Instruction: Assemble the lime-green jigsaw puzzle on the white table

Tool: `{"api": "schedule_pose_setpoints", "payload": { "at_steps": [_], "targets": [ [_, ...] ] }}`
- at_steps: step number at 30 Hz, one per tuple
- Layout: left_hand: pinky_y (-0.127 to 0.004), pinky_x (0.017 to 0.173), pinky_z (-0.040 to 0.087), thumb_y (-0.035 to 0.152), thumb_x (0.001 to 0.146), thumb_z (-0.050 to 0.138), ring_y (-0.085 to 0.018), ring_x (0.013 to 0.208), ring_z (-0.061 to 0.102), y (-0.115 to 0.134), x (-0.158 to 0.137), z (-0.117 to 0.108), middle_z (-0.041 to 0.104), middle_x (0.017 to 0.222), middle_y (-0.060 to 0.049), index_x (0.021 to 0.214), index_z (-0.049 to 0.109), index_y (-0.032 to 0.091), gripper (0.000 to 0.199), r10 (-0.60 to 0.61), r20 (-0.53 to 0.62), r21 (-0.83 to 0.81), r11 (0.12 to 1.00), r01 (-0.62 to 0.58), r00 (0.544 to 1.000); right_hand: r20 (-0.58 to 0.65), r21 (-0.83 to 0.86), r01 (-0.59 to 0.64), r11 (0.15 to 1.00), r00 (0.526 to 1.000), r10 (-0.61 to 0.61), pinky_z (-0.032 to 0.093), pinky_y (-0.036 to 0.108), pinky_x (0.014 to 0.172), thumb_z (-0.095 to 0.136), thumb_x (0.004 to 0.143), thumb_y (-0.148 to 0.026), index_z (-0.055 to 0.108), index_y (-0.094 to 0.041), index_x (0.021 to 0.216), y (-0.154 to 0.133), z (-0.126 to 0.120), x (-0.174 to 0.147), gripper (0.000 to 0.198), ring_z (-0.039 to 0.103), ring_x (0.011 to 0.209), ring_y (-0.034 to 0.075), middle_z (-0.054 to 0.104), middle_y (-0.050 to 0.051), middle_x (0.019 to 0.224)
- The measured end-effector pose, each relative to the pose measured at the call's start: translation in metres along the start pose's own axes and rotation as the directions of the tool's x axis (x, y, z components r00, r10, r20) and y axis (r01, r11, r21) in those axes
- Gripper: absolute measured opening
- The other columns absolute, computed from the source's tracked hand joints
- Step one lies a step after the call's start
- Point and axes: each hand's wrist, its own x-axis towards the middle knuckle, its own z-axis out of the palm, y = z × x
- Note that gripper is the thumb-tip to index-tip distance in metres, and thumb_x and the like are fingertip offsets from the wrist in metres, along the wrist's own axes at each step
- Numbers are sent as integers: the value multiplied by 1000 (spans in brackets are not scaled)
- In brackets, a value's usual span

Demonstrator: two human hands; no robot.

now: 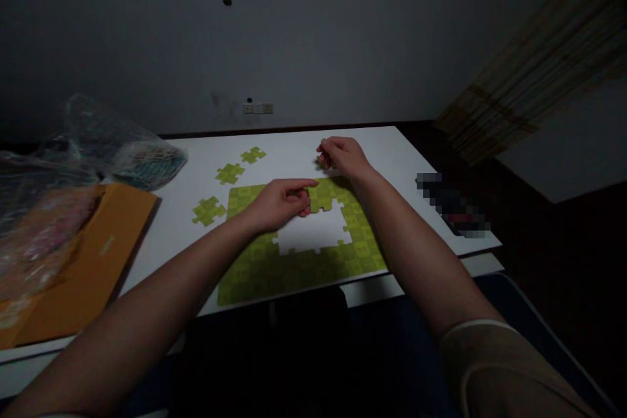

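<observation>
A green jigsaw puzzle (294, 274) lies on the white table, its border joined around an unfilled gap where white shows. My left hand (280, 204) rests over its upper left part. The index finger stretches along a puzzle piece at the gap's top edge, while the other fingers curl beneath the palm. Just beyond the far edge of the puzzle, my right hand (345, 155) has its fingers curled together at a green puzzle piece (318, 160), mostly hidden by them. Loose puzzle pieces lie to the left: one (208, 210) near the puzzle, another (229, 174) farther back, a third (253, 155) beyond.
On the left, an orange-brown folder or envelope (110, 241) lies beside clear plastic bags (142, 160) with contents. A dark blurred object (448, 206) sits near the table's right edge. The wall with sockets (257, 108) stands behind the table (294, 144).
</observation>
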Motion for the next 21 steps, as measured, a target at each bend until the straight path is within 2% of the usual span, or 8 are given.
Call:
{"api": "schedule_pose_setpoints", "payload": {
  "at_steps": [3,5,7,13,16,18,21],
  "targets": [
    [-33,75,58,22,95,67,-18,74,71,4,1,7,78,87,-5,143,79,15,49,82,-13,329,942,-74,997,6,-32,29,999,1000,-29,48,30,58,72,102,-71,75,-23,86,7,-2,2,51,64,60,17,78,5,76],
    [-35,79,58,23,97,66,-19,76,70,9,1,10,81,93,-7,141,81,16,47,153,-6,526,841,-127,988,12,-57,42,998,999,-41,49,30,60,71,104,-66,75,-23,88,9,-4,3,47,65,62,17,79,5,78],
    [-38,87,59,25,100,64,-21,83,72,13,2,14,83,102,-9,142,80,17,46,194,34,637,752,-171,980,19,-91,46,995,999,-45,50,31,62,70,106,-61,76,-23,89,9,-6,2,42,66,64,18,79,5,80],
    [-45,99,60,28,106,61,-27,99,74,14,6,19,80,112,-11,144,77,20,42,183,108,759,619,-200,977,53,-215,66,974,997,-56,53,34,70,70,107,-50,75,-22,87,3,-6,-1,34,70,73,20,80,5,83],
    [-48,100,61,28,108,58,-29,105,73,14,5,19,76,121,-15,147,76,19,43,224,124,798,556,-231,967,58,-229,84,970,996,-72,53,34,70,69,107,-48,74,-23,86,3,-5,-1,33,71,74,21,80,5,82],
    [-51,102,60,30,109,59,-31,111,72,14,3,18,74,127,-17,146,77,21,42,268,175,821,491,-291,947,58,-233,87,969,995,-75,53,34,70,68,107,-48,74,-24,86,2,-5,-2,32,71,75,21,80,5,82],
    [-57,113,56,33,106,68,-35,129,69,12,0,17,74,143,-15,140,80,27,36,311,296,806,426,-411,903,52,-257,78,963,996,-67,53,34,70,68,106,-48,74,-24,86,-1,-5,-3,32,72,78,22,81,5,84]
  ]
}}
